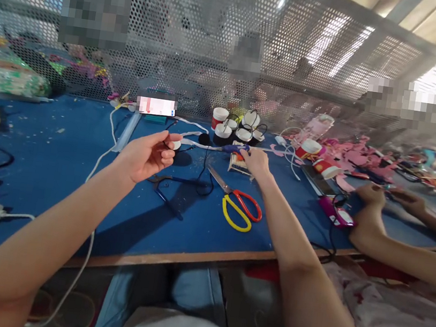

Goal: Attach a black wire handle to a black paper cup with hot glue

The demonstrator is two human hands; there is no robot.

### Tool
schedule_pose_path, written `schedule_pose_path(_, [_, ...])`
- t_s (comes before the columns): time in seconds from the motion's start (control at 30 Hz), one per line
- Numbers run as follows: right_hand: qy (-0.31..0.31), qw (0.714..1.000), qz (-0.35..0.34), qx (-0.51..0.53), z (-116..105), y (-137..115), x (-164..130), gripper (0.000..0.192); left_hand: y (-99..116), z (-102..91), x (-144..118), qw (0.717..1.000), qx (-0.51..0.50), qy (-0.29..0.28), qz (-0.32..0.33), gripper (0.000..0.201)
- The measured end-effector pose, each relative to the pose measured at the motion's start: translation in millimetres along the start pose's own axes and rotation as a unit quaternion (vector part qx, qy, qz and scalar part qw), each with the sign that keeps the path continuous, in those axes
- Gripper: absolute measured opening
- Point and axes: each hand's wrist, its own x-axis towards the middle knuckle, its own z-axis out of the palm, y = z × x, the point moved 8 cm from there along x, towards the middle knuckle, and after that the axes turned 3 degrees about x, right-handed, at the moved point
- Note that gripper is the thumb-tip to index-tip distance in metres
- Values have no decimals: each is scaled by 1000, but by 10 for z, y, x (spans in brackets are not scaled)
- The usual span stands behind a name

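Left hand (147, 154) is lifted off the blue table (58, 173) with fingers curled, pinching what looks like a thin black cord plus a small white bit at the fingertips; too small to say exactly what. Right hand (256, 161) is stretched out and resting on a little ribbed cardboard-looking holder (238, 162), fingers bent over it, though I can't tell if it's actually gripping or just touching. Using the red-and-yellow scissors (240, 205) as the landmark: the left hand sits up-left of them, the right hand just behind them, and the cluster of small white-topped pots (236, 125) further back still. A black cord loops down onto the table left of the scissors. Looks to me like a pick-up-a-part step, with the right hand fetching something for what the left has; the next move probably wants a fine fingertip pinch. A co-worker's hands (374, 207) are busy off to the right, near a pink gadget (335, 212).
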Motion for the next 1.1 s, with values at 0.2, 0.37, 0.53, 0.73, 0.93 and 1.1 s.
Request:
schedule_pose_path(0.2, [11,999,16,-34,-22,-42,-43,35,-5,-20,14,1000,-24,3,-6,30])
schedule_pose_path(0.37, [43,998,-15,-36,-207,-240,-175,30,3,-59,8,999,-32,11,-5,30])
schedule_pose_path(0.53, [172,935,-292,108,-705,-1106,-822,24,-9,-95,42,999,-30,40,4,30])
schedule_pose_path(0.73, [206,847,-482,85,-696,-1940,-1401,25,-126,-35,161,997,-56,52,0,34])
schedule_pose_path(0.93, [144,871,-460,97,-527,-2070,-1051,23,3,-102,238,999,31,43,9,38])
schedule_pose_path(1.1, [54,903,-356,236,-531,-2021,-591,13,674,-396,282,909,360,95,189,20])
